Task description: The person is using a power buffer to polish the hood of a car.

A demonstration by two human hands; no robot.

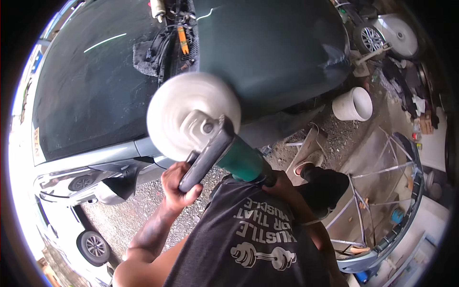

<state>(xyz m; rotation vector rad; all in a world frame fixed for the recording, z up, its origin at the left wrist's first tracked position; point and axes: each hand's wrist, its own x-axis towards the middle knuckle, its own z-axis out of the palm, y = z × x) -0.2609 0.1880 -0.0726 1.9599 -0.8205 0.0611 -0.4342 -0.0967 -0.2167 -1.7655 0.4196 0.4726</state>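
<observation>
My left hand [179,186] grips the black side handle [208,158] of a green electric rotary polisher [244,159]. Its rear body is held by my right hand [281,184], close to my waist. The polisher's round white pad [172,114] is blurred as if spinning. It overlaps the near corner of a dark green car hood [265,53] and the windshield [89,97]; whether it touches either, I cannot tell. Between hood and glass runs the exposed cowl, with an orange tool [183,40] and a grey fluffy cloth or pad [145,59] lying there.
A white bottle [157,9] stands near the windshield base. The car's side mirror [116,186] juts out at left. On the ground to the right are a white bucket [353,104], a metal stand [358,201] holding a bumper [412,201], and loose wheels [371,38]. A white car [68,229] is parked behind.
</observation>
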